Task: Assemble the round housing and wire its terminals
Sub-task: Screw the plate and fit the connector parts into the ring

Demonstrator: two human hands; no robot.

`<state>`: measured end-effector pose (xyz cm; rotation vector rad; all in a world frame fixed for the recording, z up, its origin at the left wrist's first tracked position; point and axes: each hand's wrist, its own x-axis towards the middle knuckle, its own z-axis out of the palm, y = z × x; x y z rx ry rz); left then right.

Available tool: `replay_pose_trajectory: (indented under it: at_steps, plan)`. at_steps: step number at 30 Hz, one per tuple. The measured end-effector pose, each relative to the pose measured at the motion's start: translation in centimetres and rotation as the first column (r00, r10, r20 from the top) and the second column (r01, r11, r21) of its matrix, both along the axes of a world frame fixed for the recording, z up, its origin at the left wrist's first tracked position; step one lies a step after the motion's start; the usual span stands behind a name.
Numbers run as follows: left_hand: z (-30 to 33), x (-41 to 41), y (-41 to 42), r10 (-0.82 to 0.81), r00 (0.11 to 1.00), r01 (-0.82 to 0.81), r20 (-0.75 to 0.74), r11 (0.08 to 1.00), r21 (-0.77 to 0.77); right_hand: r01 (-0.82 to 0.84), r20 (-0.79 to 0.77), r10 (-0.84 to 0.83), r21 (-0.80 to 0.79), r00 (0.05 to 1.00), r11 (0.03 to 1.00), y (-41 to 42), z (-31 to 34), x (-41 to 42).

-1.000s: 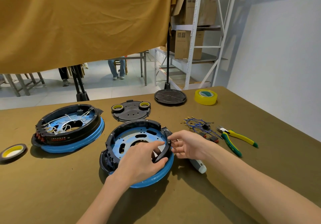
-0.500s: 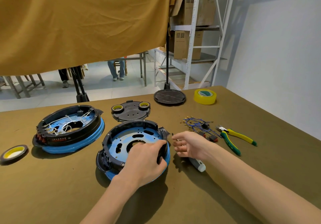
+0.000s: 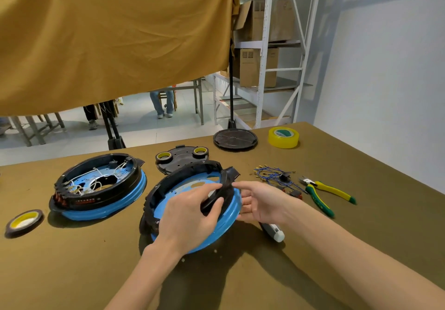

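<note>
A round housing (image 3: 185, 189) with a blue base and a black ring wall is tilted up on its near-left edge in the middle of the table. My left hand (image 3: 192, 216) grips the black ring at its right side, thumb inside and fingers over the rim. On the housing's right edge, my right hand (image 3: 260, 201) touches the blue rim and the ring with straight fingers. A bundle of blue wires (image 3: 272, 177) with small terminals lies to the right.
A second housing (image 3: 101, 187), wired with white leads, sits at left. A black cover plate (image 3: 180, 158) carries two small tape rolls. Yellow-green pliers (image 3: 325, 194), a white tool (image 3: 274, 232), yellow tape (image 3: 283, 137), a black disc (image 3: 234, 139) and a tape roll (image 3: 24, 222) lie around.
The housing has tipped up off the table on its right side. My left hand shifted its grip on the ring, and my right hand opened against the housing's right edge.
</note>
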<state>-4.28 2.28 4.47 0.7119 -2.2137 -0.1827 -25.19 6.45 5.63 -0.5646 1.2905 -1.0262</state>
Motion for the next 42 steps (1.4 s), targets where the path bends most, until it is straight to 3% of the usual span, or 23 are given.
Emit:
replay_pose_trajectory:
  at_steps: [4, 9, 15, 19, 22, 24, 25, 28, 30, 32, 34, 37, 38, 42]
  plan:
    - [2.1, 0.6, -0.2, 0.004, 0.997, -0.012, -0.075, 0.994, -0.105, 0.019, 0.039, -0.016, -0.096, 0.999, 0.995, 0.3, 1.9, 0.1]
    - [3.3, 1.0, 0.3, 0.014, 1.000, -0.015, -0.022, 1.000, -0.026, 0.069, 0.041, -0.064, -0.117, 0.997, 0.991, 0.8, 2.9, 0.8]
    - [4.9, 0.9, 0.8, 0.129, 0.992, -0.128, 0.016, 0.991, -0.025, 0.193, 0.036, -0.190, -0.133, 0.981, 0.972, -0.1, 5.1, 2.4]
    - [7.2, 1.8, -0.3, 0.120, 0.984, -0.132, 0.130, 0.987, 0.090, 0.177, 0.053, -0.169, -0.206, 0.984, 0.962, -1.1, 7.7, 3.1]
    - [8.1, 2.3, -2.0, 0.093, 0.994, -0.070, -0.062, 0.949, 0.308, 0.087, 0.066, -0.069, -0.324, 0.995, 0.942, -1.4, 9.2, 3.2]
    - [8.2, 3.0, -3.2, 0.127, 0.972, -0.014, -0.199, 0.873, 0.487, -0.006, -0.181, -0.068, -0.380, 0.981, 0.925, -1.3, 9.6, 2.8]
    - [8.0, 3.3, -3.6, 0.159, 0.953, 0.020, -0.256, 0.815, 0.579, -0.048, -0.384, -0.126, -0.411, 0.915, 0.911, -1.1, 9.3, 2.2]
    - [6.1, 4.0, -4.5, 0.255, 0.891, 0.174, -0.375, 0.572, 0.802, -0.143, -0.812, -0.268, -0.391, 0.519, 0.909, -0.3, 6.6, 0.2]
    - [4.4, 4.7, -4.9, 0.292, 0.879, 0.231, -0.377, 0.432, 0.872, -0.168, -0.960, -0.123, -0.168, 0.251, 0.971, 0.3, 3.9, -1.0]
    - [3.0, 5.3, -5.4, 0.315, 0.874, 0.256, -0.370, 0.349, 0.901, -0.116, -0.995, 0.060, 0.051, 0.077, 0.992, 1.1, 1.3, -1.7]
    - [1.7, 5.7, -6.0, 0.347, 0.857, 0.279, -0.382, 0.310, 0.909, -0.062, -0.992, 0.092, 0.087, 0.085, 0.994, 1.7, -0.3, -1.9]
    - [-0.5, 6.4, -6.7, 0.429, 0.824, 0.278, -0.369, 0.262, 0.924, -0.020, -0.976, 0.022, 0.018, 0.218, 1.000, 1.7, -1.5, -2.3]
    - [-1.3, 6.6, -6.8, 0.456, 0.811, 0.291, -0.368, 0.231, 0.928, -0.004, -0.981, 0.009, 0.008, 0.195, 1.000, 1.7, -1.9, -2.7]
    - [-3.9, 6.6, -6.8, 0.523, 0.749, 0.395, -0.407, 0.141, 0.908, 0.074, -0.998, 0.036, 0.033, -0.050, 0.997, 1.9, -3.3, -5.0]
